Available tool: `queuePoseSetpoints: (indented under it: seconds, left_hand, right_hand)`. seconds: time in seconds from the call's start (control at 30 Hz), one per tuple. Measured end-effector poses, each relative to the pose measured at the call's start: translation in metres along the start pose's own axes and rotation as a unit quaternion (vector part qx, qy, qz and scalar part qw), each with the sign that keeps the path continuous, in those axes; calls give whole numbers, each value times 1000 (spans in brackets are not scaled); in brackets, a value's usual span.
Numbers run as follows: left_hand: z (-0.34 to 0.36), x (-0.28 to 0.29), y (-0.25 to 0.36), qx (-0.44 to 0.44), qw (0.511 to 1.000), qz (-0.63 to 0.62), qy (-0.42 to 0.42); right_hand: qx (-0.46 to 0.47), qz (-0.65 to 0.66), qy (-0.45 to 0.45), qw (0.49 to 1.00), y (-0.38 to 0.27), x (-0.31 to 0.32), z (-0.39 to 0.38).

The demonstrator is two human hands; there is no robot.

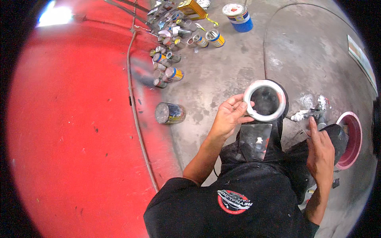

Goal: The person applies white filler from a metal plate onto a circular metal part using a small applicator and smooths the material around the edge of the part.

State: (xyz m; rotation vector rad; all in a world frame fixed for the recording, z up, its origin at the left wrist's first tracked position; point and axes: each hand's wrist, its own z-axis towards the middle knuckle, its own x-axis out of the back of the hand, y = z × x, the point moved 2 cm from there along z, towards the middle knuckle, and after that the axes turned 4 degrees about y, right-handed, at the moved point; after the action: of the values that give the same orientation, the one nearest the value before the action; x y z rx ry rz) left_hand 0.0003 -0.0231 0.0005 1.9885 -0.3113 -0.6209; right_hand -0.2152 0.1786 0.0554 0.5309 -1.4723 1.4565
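My left hand (232,114) pinches the left edge of a pale grey-white ring (247,98), thumb in front and fingers behind. Pinkish-red patches mark its right side, and the ring stands upright over my knee. My right hand (320,148) is apart from it to the right, index finger stretched out and the other fingers curled. A thin edge shows beside that hand, but I cannot make out what it belongs to. On my lap lies a dark flat plate (250,148) bearing a small off-white dab (259,140) and a reddish smear.
A red wall (79,119) with a cable rises on the left. Along it stand a paint-stained can (170,113) and several smaller cans (174,74). Farther off is a blue-and-white bucket (240,20). At right are a maroon round rim (355,148) and a white-smeared object (303,115).
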Motion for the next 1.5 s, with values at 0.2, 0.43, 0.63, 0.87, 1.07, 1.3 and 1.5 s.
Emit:
queuePoseSetpoints:
  seconds: [0.2, 0.43, 0.63, 0.87, 1.07, 1.3, 1.5]
  left_hand:
    - [-2, 2, -3, -11, 1000, -10, 1]
    - [-5, 2, -5, -4, 999, -48, -9]
    - [-5, -1, -3, 21, 999, -43, -15]
    - [-6, 1, -5, 7, 999, -44, -16]
    - [-7, 3, -3, 17, 998, -61, -13]
    - [-3, 2, -6, 31, 997, -73, -27]
    - [-2, 0, -11, -3, 997, -72, 32]
  right_hand:
    - [-77, 108, 29, 991, 10, -3, -7]
    - [-161, 210, 73, 962, 21, -6, -12]
    - [-192, 273, 105, 937, 24, -3, -15]
    - [-288, 349, 169, 876, 37, -12, -14]
    - [-368, 521, 41, 769, 9, -30, -36]
    - [-390, 598, -146, 684, 19, -44, -112]
    - [-411, 599, -73, 683, 17, -34, -99]
